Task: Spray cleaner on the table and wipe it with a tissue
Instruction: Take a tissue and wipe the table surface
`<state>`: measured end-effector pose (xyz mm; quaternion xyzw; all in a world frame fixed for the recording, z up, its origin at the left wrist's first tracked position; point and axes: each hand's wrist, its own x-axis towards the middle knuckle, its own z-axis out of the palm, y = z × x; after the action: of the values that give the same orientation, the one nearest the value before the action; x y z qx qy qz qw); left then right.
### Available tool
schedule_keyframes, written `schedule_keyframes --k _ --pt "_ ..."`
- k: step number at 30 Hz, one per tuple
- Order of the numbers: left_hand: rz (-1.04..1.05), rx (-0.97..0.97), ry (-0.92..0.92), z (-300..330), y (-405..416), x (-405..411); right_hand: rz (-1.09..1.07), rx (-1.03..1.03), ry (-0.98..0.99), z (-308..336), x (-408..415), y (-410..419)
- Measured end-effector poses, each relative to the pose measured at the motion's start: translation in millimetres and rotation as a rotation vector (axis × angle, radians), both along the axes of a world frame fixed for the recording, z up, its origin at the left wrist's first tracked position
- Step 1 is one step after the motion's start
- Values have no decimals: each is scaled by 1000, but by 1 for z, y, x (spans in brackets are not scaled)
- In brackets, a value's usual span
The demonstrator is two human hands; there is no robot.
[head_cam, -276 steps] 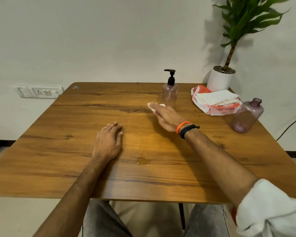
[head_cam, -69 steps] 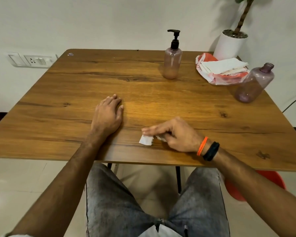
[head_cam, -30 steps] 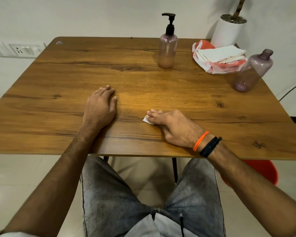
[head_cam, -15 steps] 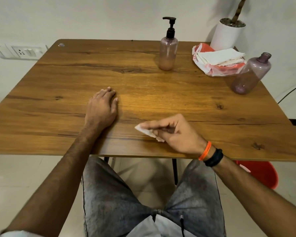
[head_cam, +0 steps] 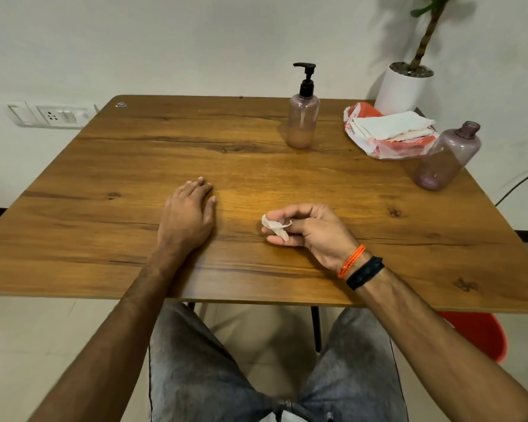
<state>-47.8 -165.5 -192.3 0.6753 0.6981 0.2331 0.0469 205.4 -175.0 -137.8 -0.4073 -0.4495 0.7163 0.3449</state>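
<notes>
A small crumpled white tissue (head_cam: 274, 225) is pinched in the curled fingers of my right hand (head_cam: 310, 231), just above the wooden table (head_cam: 134, 166) near its front edge. My left hand (head_cam: 186, 214) lies flat, palm down, on the table to the left of it. A pink pump bottle (head_cam: 303, 117) with a black pump head stands upright at the back, right of centre, well beyond both hands.
A plastic pack of white tissues (head_cam: 387, 132) lies at the back right. An open pink bottle without a cap (head_cam: 448, 156) stands near the right edge. A white plant pot (head_cam: 404, 86) sits in the far right corner. A red stool (head_cam: 482, 336) shows under the table.
My right hand has lifted off the table surface and turned, its fingers curling round the tissue and bunching it up. The left hand has stayed put.
</notes>
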Motion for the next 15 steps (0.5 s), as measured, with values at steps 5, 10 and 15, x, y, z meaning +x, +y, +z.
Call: schedule_keyframes --k 5,10,15 --pt "5 3 6 -1 0 0 -29 66 -41 5 5 -2" --pt "-21 -12 -21 3 -2 0 -146 408 -447 -7 11 -2" --pt "-26 -23 -30 5 -4 1 -188 966 -717 -14 8 -4"
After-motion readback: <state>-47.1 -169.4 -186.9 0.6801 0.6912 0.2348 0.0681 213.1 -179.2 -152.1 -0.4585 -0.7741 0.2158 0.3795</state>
